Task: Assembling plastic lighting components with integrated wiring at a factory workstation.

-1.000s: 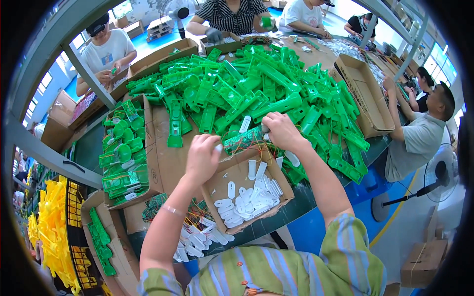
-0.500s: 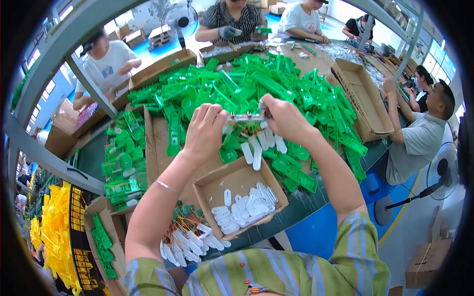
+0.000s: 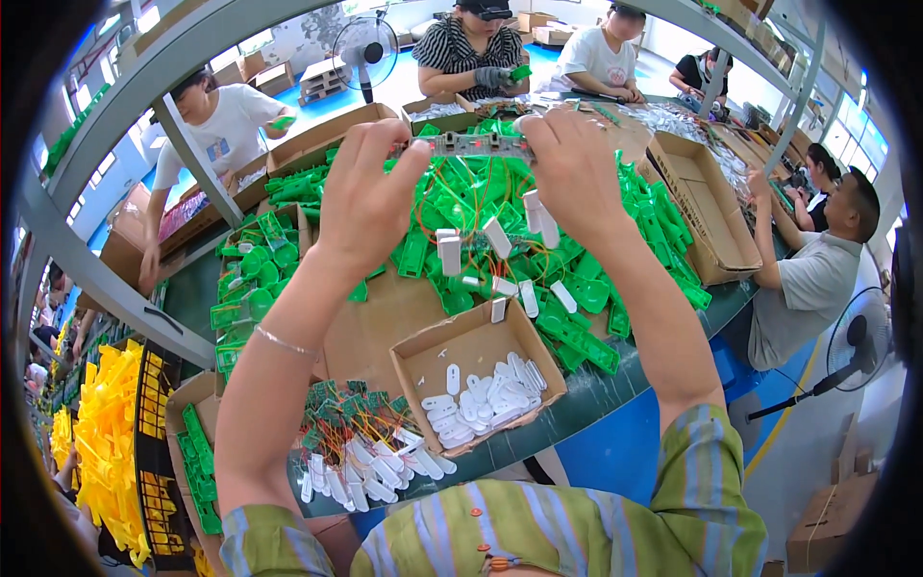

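Observation:
My left hand (image 3: pixel 370 188) and my right hand (image 3: pixel 577 173) pinch the two ends of a narrow circuit board strip (image 3: pixel 476 145), lifted level above a heap of green plastic housings (image 3: pixel 461 207). Small dark components and red spots show along it. Thin red and yellow wires run down from the strip, and several white plastic pieces (image 3: pixel 449 252) dangle on them. Nearer to me is an open cardboard box (image 3: pixel 409 370) with loose white oval plastic covers (image 3: pixel 476 404). Left of that box lies a bunch of wired boards with white ends (image 3: pixel 370 462).
Green housings fill a box (image 3: pixel 255 279) on the left, beside a grey metal frame (image 3: pixel 115 293). A long cardboard box (image 3: pixel 707 216) stands at right. Yellow parts (image 3: pixel 111 438) are piled lower left. Co-workers sit around the table; a fan (image 3: pixel 860 337) stands at right.
Both hands have risen and moved away from me with the strip. The white pieces below it now hang farther apart. A co-worker at the left has reached down.

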Action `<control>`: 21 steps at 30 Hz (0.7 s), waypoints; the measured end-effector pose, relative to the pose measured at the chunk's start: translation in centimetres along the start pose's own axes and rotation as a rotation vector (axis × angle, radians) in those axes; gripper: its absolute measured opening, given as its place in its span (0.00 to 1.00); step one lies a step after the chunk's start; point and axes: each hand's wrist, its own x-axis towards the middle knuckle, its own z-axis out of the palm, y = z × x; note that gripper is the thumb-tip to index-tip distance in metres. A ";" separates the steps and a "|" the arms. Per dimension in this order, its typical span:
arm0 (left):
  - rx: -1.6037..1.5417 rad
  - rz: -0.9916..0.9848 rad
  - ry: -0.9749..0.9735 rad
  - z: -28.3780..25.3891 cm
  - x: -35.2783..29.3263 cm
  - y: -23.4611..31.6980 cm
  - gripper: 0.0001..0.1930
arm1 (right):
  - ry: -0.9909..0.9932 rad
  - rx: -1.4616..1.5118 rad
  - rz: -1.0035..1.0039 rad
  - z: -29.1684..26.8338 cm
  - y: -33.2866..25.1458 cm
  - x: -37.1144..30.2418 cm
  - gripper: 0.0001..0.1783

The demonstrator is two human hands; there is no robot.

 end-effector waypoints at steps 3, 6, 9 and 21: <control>-0.274 -0.505 0.174 -0.1 -0.6 -0.2 0.16 | -0.051 0.102 0.145 1.2 0.7 -0.4 0.15; -0.350 -1.034 -0.127 0.7 -6.4 -1.4 0.16 | -0.174 0.173 0.289 1.6 -0.3 -1.6 0.11; -0.645 -1.073 -0.354 3.8 -11.7 2.2 0.25 | -0.240 0.375 0.360 1.4 0.4 -2.5 0.09; -0.741 -1.372 -0.169 4.3 -17.8 2.8 0.21 | -0.450 0.714 0.453 -3.4 -5.4 -4.9 0.14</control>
